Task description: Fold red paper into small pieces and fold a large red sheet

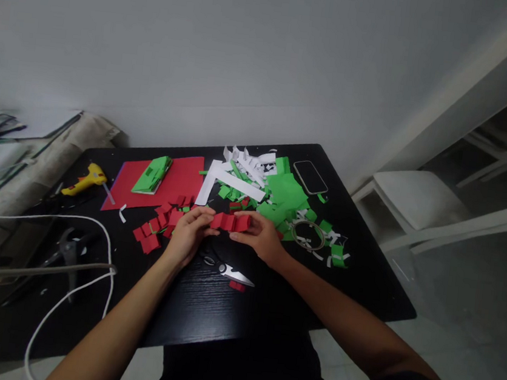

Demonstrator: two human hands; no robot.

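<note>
The left hand (pixel 190 233) and right hand (pixel 262 238) pinch opposite ends of a folded red paper strip (pixel 226 222), apparently shaping its folds; the next move seems to call for a light, even grip. It sits between them, long axis crosswise from hand to hand (scissors (pixel 222 268) lie just nearer the body).

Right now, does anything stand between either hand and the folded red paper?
Nothing visible does: the left hand and the right hand hold the folded red paper by its ends; the scissors lie on the near side.
</note>
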